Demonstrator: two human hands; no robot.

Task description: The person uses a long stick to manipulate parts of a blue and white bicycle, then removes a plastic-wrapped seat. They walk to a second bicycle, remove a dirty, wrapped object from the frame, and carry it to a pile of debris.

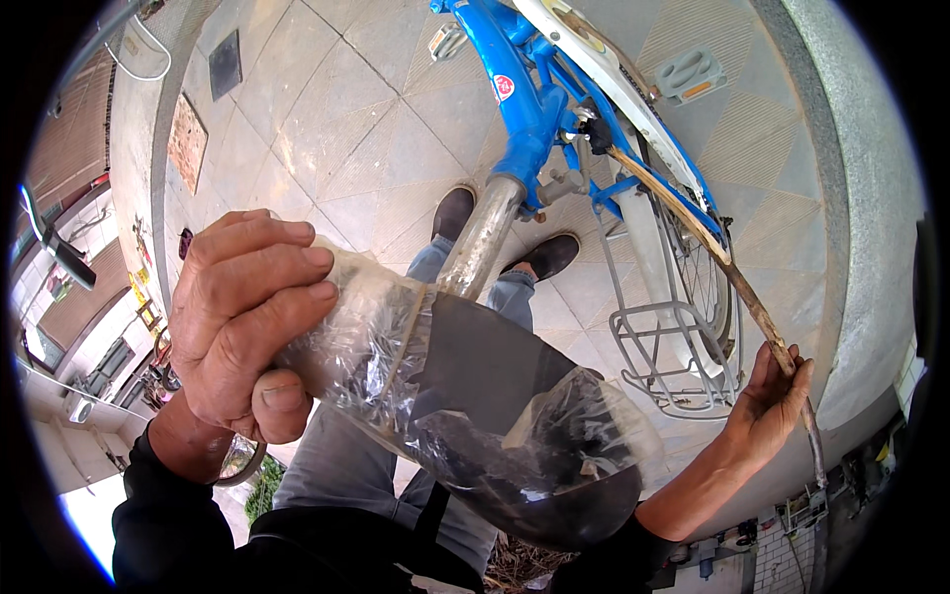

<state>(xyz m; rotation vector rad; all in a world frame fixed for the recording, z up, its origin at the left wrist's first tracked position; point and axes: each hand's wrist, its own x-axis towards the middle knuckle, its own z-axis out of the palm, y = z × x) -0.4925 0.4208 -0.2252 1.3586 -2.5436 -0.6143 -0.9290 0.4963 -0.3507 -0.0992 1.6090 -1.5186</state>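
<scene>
A black bicycle saddle (480,361) in torn clear plastic wrap (371,342) sits on a scuffed silver seat post (487,233). My left hand (247,327) is closed round the saddle's narrow, plastic-covered end. Over on the right, my right hand (767,406) pinches a long wooden stick (737,282) between thumb and fingers. The stick slants up to the blue bicycle frame (524,119), where a dark lump (597,134) shows at its far end, by the joint below the seat tube. I cannot make out whether that lump is fixed to the stick.
A grey rear rack (668,361) and the spoked rear wheel (698,272) lie between the saddle and my right hand. Pedals (690,76) stick out on both sides. My shoes (549,255) stand on the tiles near the post. A pale curb (851,129) runs along the right.
</scene>
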